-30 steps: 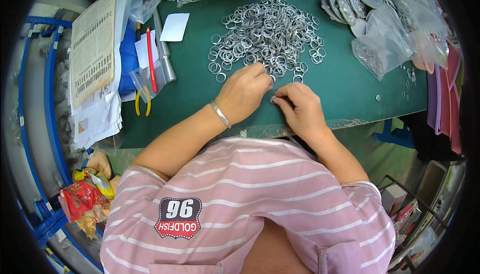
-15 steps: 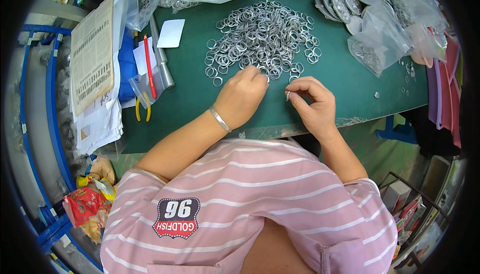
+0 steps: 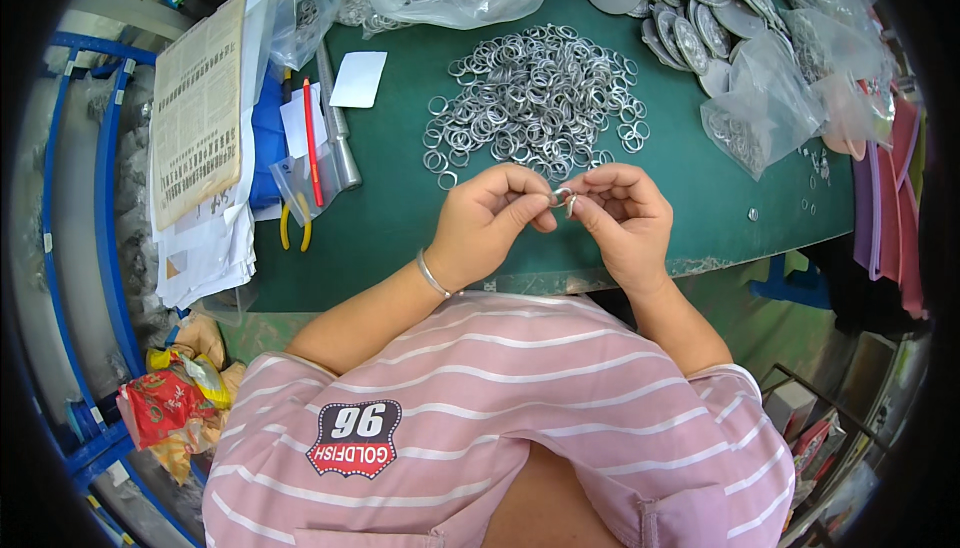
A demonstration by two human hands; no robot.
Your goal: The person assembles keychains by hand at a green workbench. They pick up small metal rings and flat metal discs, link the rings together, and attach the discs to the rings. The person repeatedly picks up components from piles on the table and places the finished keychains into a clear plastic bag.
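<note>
My left hand (image 3: 487, 223) and my right hand (image 3: 628, 220) meet in front of a heap of silver metal rings (image 3: 540, 93) on the green table. Between the left thumb and fingers I pinch one silver ring (image 3: 560, 196). A second ring (image 3: 570, 207) is pinched at my right thumb and forefinger, close beside the first. Fingertips partly cover both rings, and whether the rings touch I cannot tell. A bangle (image 3: 432, 276) circles my left wrist.
A plastic bag of rings (image 3: 470, 8) lies behind the heap; round metal discs (image 3: 690, 38) are piled at the far right. On the left are a red pencil (image 3: 312, 143), a tapered metal rod (image 3: 340, 138), yellow-handled pliers (image 3: 296, 228) and stacked papers (image 3: 205, 118).
My left hand has come back from the heap's near edge with a ring and now sits beside the right hand. The right hand still pinches its ring. The whole view has shifted slightly.
</note>
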